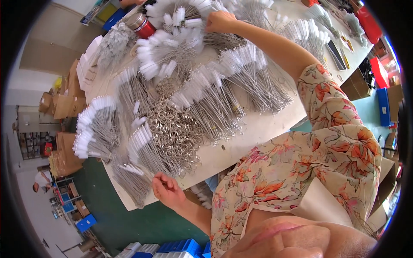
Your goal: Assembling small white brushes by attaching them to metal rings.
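Note:
My left hand is at the near left edge of the table, its fingers curled in a pinch. At its fingertips is the thin wire stem of a small white-bristled wire brush, which points left over a bundle of brush stems. Stretched to the far side, my right hand has its fingers closed among piled brushes; what they hold is hidden. Between my hands lie a heap of shiny metal rings and several bundles of looped wire brushes.
A red flask with a metal lid stands among brushes on the pale table. Scissors and a dark tray lie far right. Blue bins are below the near edge. Another person's hand shows at the top.

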`<state>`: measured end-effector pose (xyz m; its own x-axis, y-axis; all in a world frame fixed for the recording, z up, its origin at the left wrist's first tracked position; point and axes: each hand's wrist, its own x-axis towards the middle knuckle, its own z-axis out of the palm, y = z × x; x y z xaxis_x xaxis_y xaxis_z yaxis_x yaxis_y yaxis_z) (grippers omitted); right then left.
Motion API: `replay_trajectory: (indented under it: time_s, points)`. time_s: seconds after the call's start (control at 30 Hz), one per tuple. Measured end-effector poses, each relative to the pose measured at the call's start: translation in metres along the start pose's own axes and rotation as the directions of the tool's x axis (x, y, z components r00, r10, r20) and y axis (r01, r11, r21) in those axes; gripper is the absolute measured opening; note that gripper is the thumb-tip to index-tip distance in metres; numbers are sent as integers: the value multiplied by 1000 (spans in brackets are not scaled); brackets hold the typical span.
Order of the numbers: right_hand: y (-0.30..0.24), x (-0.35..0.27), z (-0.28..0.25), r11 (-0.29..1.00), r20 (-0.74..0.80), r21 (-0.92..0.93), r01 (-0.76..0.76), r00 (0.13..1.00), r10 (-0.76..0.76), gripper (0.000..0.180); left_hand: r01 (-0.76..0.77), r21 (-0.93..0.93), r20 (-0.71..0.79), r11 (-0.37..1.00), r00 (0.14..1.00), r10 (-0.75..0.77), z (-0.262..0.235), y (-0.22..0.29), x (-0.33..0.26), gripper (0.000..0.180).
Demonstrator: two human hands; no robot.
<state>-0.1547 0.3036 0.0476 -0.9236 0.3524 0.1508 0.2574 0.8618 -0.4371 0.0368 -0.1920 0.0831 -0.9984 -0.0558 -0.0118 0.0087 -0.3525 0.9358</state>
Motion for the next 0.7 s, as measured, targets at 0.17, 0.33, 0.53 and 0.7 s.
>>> replay_trajectory:
  time_s: [0.17,0.33,0.53,0.7]
  points:
    - [4,14,-7,975,-32,-202,-93,996,88,23,-33,20,-42,999,999,33,-6,-12,-13,25]
    - [-55,-13,-65,656,-382,618,433,895,-230,24,-1,311,53,950,998,-17,42,-13,1,25]
    - [-167,-155,-33,101,-42,990,100,885,-464,25,-376,292,397,879,884,247,149,-27,46,24]
    - [-175,-211,-17,6,-49,998,56,913,-404,32,-636,358,466,684,756,459,139,-53,58,8]
